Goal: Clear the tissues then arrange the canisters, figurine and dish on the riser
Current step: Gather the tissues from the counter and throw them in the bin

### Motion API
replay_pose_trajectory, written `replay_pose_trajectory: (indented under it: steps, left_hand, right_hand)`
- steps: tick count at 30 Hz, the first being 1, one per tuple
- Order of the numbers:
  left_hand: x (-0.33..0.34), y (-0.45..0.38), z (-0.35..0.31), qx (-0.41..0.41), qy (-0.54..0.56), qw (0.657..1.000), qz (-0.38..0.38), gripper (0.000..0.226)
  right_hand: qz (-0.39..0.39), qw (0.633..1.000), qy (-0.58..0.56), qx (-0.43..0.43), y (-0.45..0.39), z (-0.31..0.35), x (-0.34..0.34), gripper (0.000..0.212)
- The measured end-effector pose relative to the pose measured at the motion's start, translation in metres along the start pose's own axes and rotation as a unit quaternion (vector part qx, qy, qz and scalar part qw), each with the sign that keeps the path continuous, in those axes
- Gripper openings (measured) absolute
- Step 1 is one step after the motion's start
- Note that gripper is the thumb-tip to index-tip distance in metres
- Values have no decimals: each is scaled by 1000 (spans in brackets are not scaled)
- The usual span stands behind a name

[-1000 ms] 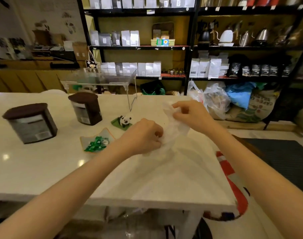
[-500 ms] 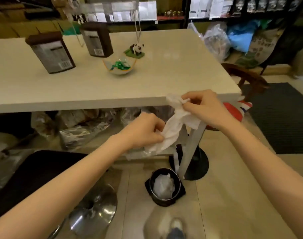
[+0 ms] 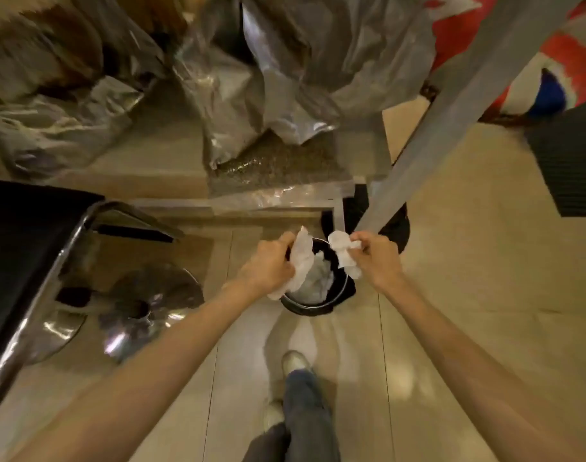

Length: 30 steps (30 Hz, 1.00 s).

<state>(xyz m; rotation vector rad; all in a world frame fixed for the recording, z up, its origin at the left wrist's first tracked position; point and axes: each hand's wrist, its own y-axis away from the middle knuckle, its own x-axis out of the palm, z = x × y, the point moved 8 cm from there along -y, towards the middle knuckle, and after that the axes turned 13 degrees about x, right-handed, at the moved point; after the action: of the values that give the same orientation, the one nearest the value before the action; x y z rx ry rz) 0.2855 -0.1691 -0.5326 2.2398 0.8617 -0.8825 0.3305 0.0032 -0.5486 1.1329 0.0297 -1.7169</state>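
Observation:
I look straight down at the floor under the table. My left hand [image 3: 268, 265] is shut on a crumpled white tissue [image 3: 300, 261] that hangs over the left rim of a small round black bin [image 3: 318, 306]. My right hand [image 3: 375, 258] is shut on a second white tissue [image 3: 343, 253] above the bin's right side. More white tissue [image 3: 318, 281] lies inside the bin. The canisters, figurine, dish and riser are out of view.
A grey table leg [image 3: 451, 111] slants down to a black round base right behind the bin. Silver foil bags [image 3: 285, 78] crowd the shelf under the table. A black chair with a chrome base [image 3: 141, 308] stands at the left. My legs and shoes [image 3: 295, 361] are below.
Both hands carried the tissue from the tabletop down past the table edge to just over the bin. The tissue now hangs as two separate pieces, one per hand. The view tilted downward.

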Motion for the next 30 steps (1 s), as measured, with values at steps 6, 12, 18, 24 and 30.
replay_pose_trajectory:
  steps: [6, 12, 18, 24, 30]
  left_hand:
    - [121, -62, 96, -44, 35, 998, -10, 24]
    - [215, -109, 172, -116, 51, 992, 28, 24]
    - [253, -132, 212, -147, 125, 978, 78, 32]
    - [228, -118, 195, -143, 127, 976, 108, 22]
    - [140, -85, 133, -94, 74, 989, 86, 27]
  right_hand:
    - [39, 997, 6, 68, -81, -89, 118, 28]
    - [119, 986, 13, 117, -144, -154, 211, 33]
    - [180, 974, 34, 134, -169, -179, 251, 47]
    - [153, 980, 49, 116, -161, -151, 218, 51]
    - [141, 984, 96, 54, -108, -81, 155, 44]
